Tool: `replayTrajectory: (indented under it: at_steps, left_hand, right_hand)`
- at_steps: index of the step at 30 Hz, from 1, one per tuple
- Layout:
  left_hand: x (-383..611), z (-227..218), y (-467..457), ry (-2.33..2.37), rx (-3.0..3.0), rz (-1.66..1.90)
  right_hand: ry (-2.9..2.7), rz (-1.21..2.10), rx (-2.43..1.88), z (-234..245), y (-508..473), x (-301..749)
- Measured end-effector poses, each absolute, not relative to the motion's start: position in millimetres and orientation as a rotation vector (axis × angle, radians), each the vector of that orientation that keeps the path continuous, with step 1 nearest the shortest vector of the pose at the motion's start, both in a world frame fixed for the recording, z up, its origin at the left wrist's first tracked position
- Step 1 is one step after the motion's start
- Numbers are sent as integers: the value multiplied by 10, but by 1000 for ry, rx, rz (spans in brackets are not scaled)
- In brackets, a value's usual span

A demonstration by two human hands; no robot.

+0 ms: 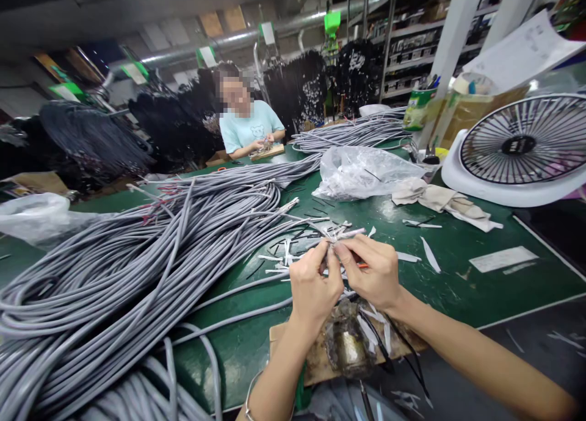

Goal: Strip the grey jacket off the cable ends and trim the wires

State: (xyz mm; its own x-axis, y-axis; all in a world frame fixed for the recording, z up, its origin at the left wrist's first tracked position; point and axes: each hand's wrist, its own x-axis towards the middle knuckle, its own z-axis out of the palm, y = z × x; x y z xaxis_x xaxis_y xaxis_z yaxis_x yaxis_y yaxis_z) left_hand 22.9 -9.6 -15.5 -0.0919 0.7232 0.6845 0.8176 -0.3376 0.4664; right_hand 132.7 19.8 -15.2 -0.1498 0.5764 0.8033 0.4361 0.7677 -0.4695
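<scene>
My left hand [315, 280] and my right hand [370, 268] meet over the table, fingertips pinched together around a frayed cable end [336, 230] with pale strands sticking out. Which strand each hand grips is hidden by the fingers. Grey cables [151, 280] lie in a large looped bundle to the left, and some run toward my hands. Below my wrists, a worn metal block [348, 341] sits on a wooden board [314, 367], with black leads beside it. White scraps [430, 254] and short black pieces are scattered around my hands.
A crumpled clear plastic bag [361, 171] and a cloth glove [446, 201] lie beyond my hands. A white fan [517, 146] stands at the right. Across the green table [462, 293], a co-worker [249, 125] handles something small. Another plastic bag [39, 216] lies far left.
</scene>
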Motion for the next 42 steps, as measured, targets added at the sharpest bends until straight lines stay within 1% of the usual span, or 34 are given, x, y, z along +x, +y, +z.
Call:
replayTrajectory:
  at_steps: [2, 4, 9, 14, 16, 19, 22, 24, 29, 32, 34, 39, 42]
  left_hand:
    - [214, -167, -82, -1738, -2045, -1402]
    - [203, -173, -67, -1750, -2058, -1377]
    - [206, -169, -57, -1696, -2062, -1349]
    - [204, -172, -63, -1667, -1930, -1440]
    - [198, -162, -64, -1708, -1889, -1512]
    - [203, -129, -69, -1816, -1975, -1594]
    - [217, -100, -75, -1865, -2164, -1647]
    - [216, -86, -70, -1914, -2279, -1781]
    - [167, -55, -29, -2182, -2477, -2299]
    - [141, -51, -10, -2238, -2428, -2439]
    - [136, -57, -10, -2165, -2333, -2410]
    - [152, -68, -55, -1879, -2079, -2049]
    - [165, -74, -78, -1828, -2051, -1920]
  right_hand:
    - [-1801, 5, -719, -177, 203, 1329]
    - [-1821, -17, -715, -180, 223, 1329]
    - [-1799, 240, -939, -82, 285, 1357]
    - [-1761, 279, -931, -20, 292, 1432]
    - [-1647, 286, -969, -19, 299, 1461]
    - [-1445, 475, -992, -13, 339, 1488]
    - [-1425, 740, -930, 9, 392, 1495]
    - [-1435, 821, -895, 21, 422, 1498]
    - [-1362, 1000, -816, -3, 456, 1506]
    - [-1334, 1077, -752, -20, 442, 1496]
    - [-1321, 1091, -733, -15, 421, 1488]
    - [-1424, 1153, -772, -8, 372, 1452]
    - [-1521, 1153, -803, -47, 345, 1411]
